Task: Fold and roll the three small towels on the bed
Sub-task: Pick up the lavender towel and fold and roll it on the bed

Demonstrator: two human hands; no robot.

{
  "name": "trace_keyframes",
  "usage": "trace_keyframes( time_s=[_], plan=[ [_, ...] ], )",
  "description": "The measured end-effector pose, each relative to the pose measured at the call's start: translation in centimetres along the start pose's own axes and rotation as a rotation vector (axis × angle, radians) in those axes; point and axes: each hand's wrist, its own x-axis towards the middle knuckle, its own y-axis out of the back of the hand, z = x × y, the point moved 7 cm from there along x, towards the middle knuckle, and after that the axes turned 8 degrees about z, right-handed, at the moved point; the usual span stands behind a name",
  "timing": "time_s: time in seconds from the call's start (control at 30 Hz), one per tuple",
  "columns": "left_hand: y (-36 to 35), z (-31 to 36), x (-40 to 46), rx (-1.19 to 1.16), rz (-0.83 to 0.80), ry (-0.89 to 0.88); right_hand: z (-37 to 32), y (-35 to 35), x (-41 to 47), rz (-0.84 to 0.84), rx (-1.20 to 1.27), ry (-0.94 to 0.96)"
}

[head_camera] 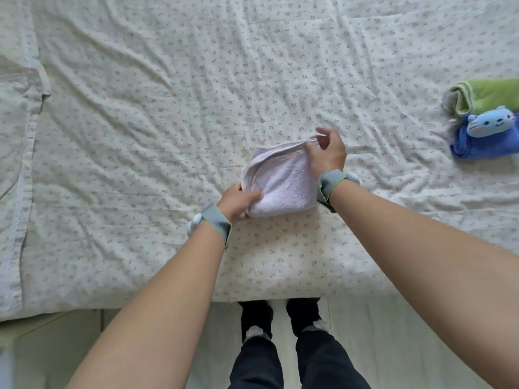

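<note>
A pale pink towel (pixel 283 181) lies folded on the bed just ahead of me, near the front edge. My left hand (pixel 238 203) grips its near left corner. My right hand (pixel 327 153) pinches the far right corner of its hemmed edge, lifting it slightly. At the far right a rolled green towel (pixel 483 95) lies on the bed. Touching it on the near side is a rolled blue towel (pixel 483 144) with a cat face sewn on it.
The bed (pixel 168 108) has a wrinkled cream sheet with small flowers. A pillow (pixel 14 136) lies along the left side. The bed's front edge runs below my wrists, with pale floor and my legs (pixel 280 346) beneath.
</note>
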Motion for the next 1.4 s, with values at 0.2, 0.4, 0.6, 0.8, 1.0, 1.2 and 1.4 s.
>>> trace_keyframes(
  time_s=[0.2,0.4,0.6,0.8,1.0,1.2,1.4],
  plan=[
    [0.9,-3.7,-0.2,0.007,0.023,0.026,-1.1,-1.1,-0.4,0.102,-0.294,0.228],
    [1.4,0.0,1.1,0.100,0.155,-0.141,0.4,-4.9,-6.3,-0.181,-0.010,0.093],
    [0.3,1.1,1.9,0.170,0.189,-0.158,3.8,-7.5,-7.8,-0.355,0.107,-0.136],
    [-0.5,1.5,1.0,0.129,0.251,-0.189,3.0,-5.4,-6.5,-0.221,0.284,-0.198],
    [-1.8,2.4,-0.3,0.058,0.253,-0.235,4.2,-6.2,-6.9,-0.362,0.298,-0.258],
    [-5.4,3.8,-2.4,-0.038,0.246,-0.264,6.1,-6.2,-5.6,-0.456,0.269,-0.357],
    [-9.6,4.2,-2.9,-0.218,0.122,-0.208,4.7,-1.7,-2.5,-0.404,0.164,-0.163]
  ],
)
